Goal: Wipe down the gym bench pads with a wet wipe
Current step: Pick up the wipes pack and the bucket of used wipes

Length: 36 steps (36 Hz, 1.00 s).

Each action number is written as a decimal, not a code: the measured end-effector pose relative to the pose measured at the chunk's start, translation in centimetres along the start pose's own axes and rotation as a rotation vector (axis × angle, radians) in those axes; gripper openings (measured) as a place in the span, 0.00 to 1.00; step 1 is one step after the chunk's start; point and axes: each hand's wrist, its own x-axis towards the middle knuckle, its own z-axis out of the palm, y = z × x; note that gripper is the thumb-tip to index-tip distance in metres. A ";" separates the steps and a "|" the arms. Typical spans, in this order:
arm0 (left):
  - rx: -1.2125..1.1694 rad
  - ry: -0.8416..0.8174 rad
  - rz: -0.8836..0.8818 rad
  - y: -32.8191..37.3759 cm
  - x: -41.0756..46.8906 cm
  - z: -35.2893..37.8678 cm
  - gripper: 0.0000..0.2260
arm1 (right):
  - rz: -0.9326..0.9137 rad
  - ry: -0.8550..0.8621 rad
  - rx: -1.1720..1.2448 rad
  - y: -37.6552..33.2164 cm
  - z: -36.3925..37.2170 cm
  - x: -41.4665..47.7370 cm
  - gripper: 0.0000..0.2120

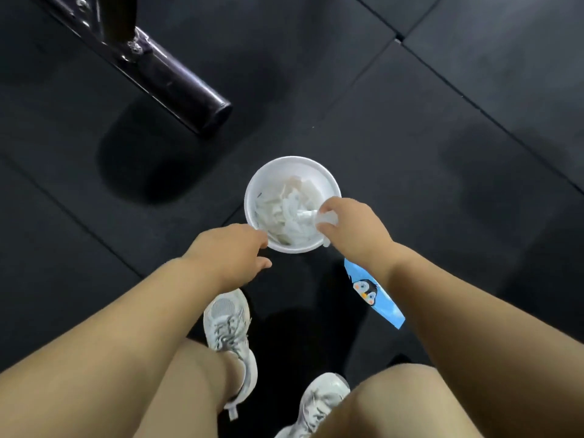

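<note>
Wet wipe (311,216), white and crumpled, pinched at a bowl on the gym floor; the bench pads are out of view.

Black rubber-tiled floor (410,121) carries everything, with a black metal frame tube (177,83) at upper left, probably the bench's foot. Ahead of the pale grey trainers (227,327) stands a white round bowl (294,161) holding a heap of crumpled white wipes (284,210). The left hand (227,251) holds its near rim, fingers curled over the edge and thumb below. The right hand (350,229) is at the right rim, fingers pressed together on the wet wipe, which touches the heap. A blue penguin-print packet (373,295) lies just beside the bowl, partly under the right forearm. This looks like the step at the bowl; whether the wipe is being taken or discarded cannot be told. Next calls for turning to the pads.
</note>
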 end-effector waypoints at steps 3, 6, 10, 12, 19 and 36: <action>0.076 0.015 0.030 -0.2 3.6 0.2 0.13 | -0.007 -0.048 0.071 2.2 2.0 2.9 0.24; 0.139 0.004 0.068 0.0 6.4 0.2 0.14 | -0.036 -0.093 0.068 4.1 3.3 4.9 0.26; 0.125 0.008 0.079 0.4 8.9 -0.2 0.17 | -0.093 0.003 0.116 6.0 3.2 6.0 0.15; 0.123 0.035 0.072 0.6 9.8 -0.4 0.18 | -0.127 0.088 0.137 6.9 2.7 5.8 0.10; 0.218 0.111 0.251 5.1 11.3 0.1 0.18 | -0.064 0.305 0.210 12.1 0.7 2.2 0.05; 0.807 0.134 0.635 13.8 16.8 7.4 0.11 | 0.585 0.118 0.068 27.4 10.7 0.0 0.23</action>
